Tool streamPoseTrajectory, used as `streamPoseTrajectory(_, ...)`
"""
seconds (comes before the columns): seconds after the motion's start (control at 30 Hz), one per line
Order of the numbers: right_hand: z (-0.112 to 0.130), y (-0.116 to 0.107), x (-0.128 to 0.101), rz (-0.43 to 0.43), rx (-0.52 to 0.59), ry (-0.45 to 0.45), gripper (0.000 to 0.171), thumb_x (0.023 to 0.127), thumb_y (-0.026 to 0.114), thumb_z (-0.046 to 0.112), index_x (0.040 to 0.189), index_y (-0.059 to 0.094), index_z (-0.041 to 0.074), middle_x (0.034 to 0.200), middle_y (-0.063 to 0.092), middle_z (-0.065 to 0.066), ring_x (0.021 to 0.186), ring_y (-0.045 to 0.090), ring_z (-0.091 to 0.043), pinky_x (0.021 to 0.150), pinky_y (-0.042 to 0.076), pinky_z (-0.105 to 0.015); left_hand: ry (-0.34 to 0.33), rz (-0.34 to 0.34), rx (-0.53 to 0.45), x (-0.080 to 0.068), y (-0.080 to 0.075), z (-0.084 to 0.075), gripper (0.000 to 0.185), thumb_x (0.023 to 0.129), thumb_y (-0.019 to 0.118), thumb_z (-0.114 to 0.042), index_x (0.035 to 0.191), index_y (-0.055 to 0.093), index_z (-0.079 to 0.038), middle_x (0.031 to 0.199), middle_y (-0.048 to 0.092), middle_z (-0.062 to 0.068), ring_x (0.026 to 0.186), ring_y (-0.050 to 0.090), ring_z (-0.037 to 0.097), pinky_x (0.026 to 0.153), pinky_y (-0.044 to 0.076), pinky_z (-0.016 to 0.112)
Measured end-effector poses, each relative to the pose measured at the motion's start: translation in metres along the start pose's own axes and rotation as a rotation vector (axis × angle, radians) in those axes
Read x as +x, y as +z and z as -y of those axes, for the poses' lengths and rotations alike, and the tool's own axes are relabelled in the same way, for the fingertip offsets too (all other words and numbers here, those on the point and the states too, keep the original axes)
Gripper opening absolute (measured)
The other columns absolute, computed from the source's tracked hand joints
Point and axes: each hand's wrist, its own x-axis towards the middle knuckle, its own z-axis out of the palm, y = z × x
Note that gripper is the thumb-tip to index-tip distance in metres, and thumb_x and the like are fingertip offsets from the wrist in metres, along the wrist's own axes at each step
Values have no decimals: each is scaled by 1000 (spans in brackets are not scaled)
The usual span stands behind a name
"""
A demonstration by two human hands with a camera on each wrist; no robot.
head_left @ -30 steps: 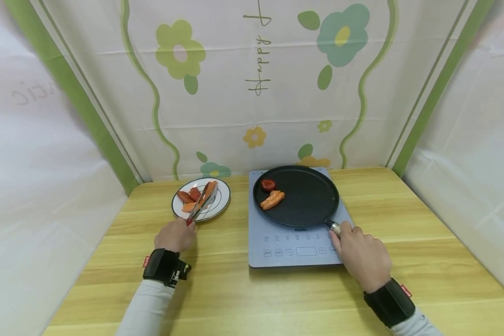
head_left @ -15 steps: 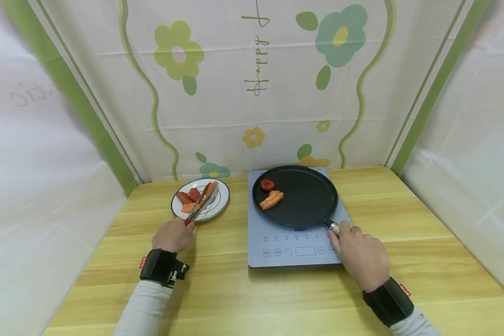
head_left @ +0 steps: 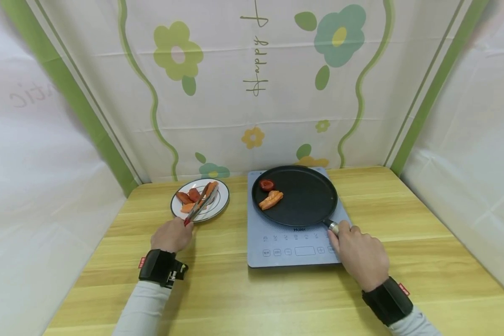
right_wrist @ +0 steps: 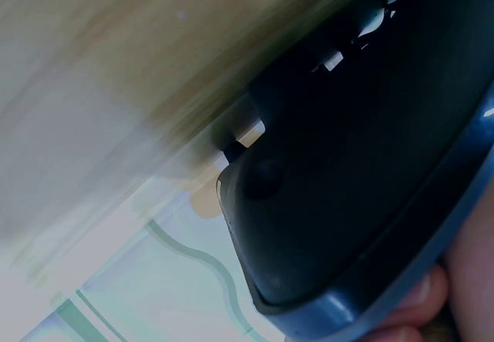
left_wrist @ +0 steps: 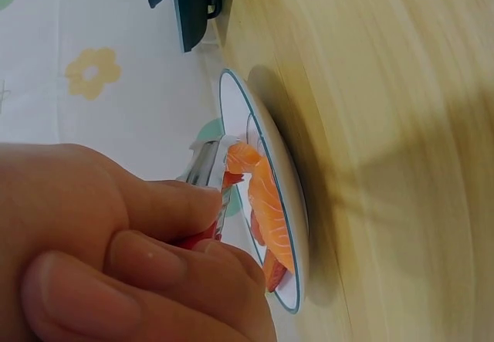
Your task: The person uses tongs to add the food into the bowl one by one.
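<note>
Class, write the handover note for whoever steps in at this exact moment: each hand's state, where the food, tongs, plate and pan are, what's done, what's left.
Left hand grips the tongs, their tips on an orange salmon slice on the plate.
Right hand holds the handle of the black pan, which sits on the induction cooker.
Done: one salmon piece and one red piece lie in the pan.
Left: several orange and red pieces remain on the plate; the slice at the tongs is not yet lifted clear.
</note>
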Motion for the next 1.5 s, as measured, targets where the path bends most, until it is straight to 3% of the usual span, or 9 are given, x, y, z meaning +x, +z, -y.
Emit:
streamPoseTrajectory(0.63, -1, -1, 0, -27, -3, -15, 47, 90, 78, 32, 78, 42, 4, 59, 29, 0, 40, 26, -12, 39, 16, -26, 28, -21, 3, -1, -6, 2, 39, 111, 46, -34, 91, 63, -4, 77, 54, 10, 68, 55, 25, 58, 37, 33)
streamPoseTrajectory(1.2, 0, -1, 0, -26, 0, -13, 47, 90, 78, 32, 77, 41, 5, 59, 29, -1, 40, 27, -13, 39, 17, -26, 33, -39, 8, -3, -7, 4, 40, 110, 47, -34, 87, 62, -6, 77, 57, 11, 68, 56, 25, 57, 38, 34)
streamPoseTrajectory(1.5, -1, 1, 0, -16, 1, -10, 47, 91, 77, 32, 78, 42, 5, 58, 31, -1, 40, 27, -13, 39, 18, -27, 38, -54, 11, -3, -7, 5, 37, 110, 49, -35, 96, 64, -4, 81, 59, 12, 70, 57, 26, 57, 38, 34)
